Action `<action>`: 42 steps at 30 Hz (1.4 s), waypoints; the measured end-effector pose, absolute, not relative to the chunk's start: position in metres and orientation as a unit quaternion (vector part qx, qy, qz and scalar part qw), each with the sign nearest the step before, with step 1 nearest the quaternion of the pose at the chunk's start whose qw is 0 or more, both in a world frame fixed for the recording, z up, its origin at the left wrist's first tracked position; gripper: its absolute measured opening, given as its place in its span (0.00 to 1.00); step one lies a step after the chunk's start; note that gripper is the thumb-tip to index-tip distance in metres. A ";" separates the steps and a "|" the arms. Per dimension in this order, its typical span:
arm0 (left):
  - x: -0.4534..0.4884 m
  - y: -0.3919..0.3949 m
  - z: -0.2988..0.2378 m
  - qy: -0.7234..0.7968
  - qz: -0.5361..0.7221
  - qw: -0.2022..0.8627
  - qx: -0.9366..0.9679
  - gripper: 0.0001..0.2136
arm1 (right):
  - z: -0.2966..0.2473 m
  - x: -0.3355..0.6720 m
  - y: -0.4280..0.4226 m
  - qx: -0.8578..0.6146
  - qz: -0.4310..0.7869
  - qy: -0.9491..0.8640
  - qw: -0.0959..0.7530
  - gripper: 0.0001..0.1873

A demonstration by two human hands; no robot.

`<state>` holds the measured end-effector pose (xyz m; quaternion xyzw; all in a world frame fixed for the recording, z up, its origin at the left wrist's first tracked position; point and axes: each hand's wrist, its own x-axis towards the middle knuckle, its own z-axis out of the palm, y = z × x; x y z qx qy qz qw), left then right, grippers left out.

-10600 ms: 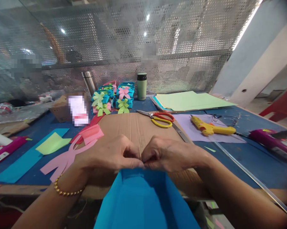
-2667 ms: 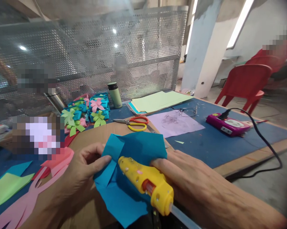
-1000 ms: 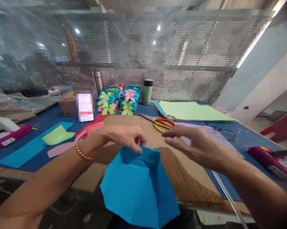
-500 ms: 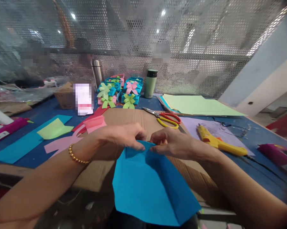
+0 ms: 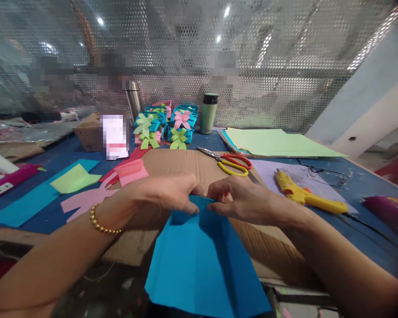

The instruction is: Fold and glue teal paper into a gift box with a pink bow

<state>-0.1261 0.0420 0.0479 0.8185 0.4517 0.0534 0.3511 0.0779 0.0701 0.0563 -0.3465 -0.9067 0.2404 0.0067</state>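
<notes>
A creased sheet of blue paper [image 5: 205,265] hangs over the near edge of the table, its top edge between my two hands. My left hand [image 5: 175,194] pinches that edge on the left, thumb on the near face. On the right, my right hand [image 5: 242,196] grips the same edge with thumb and bent fingers. The fingers behind the paper are partly hidden. Under the hands lies a brown cardboard sheet [image 5: 172,161]. Scissors [image 5: 228,163] with red and yellow handles rest on it just beyond my right hand.
A yellow glue gun [image 5: 308,194] lies on lilac paper at the right. Pink cut paper [image 5: 86,198], green paper [image 5: 75,178] and a blue strip [image 5: 36,198] lie left. Behind stand paper-flower boxes [image 5: 181,123], a green tumbler [image 5: 208,115], a steel flask [image 5: 134,101] and a phone [image 5: 114,137].
The lower part of the blue paper has swung slightly left and lies flatter. Both hands keep their grip on its top edge, with only slight finger movement.
</notes>
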 end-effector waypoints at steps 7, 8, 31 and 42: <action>-0.122 0.039 0.053 0.478 0.038 0.320 0.818 0.08 | 0.059 0.078 0.066 -0.337 0.243 -0.910 0.009 0.07; -0.121 0.038 0.052 0.481 0.037 0.312 0.819 0.10 | 0.059 0.078 0.066 -0.335 0.243 -0.910 0.008 0.07; -0.134 0.044 0.055 0.436 0.015 0.363 0.823 0.10 | 0.056 0.082 0.073 -0.343 0.236 -0.909 -0.012 0.07; -0.121 0.040 0.053 0.436 0.029 0.344 0.831 0.12 | 0.058 0.080 0.066 -0.331 0.237 -0.913 -0.003 0.06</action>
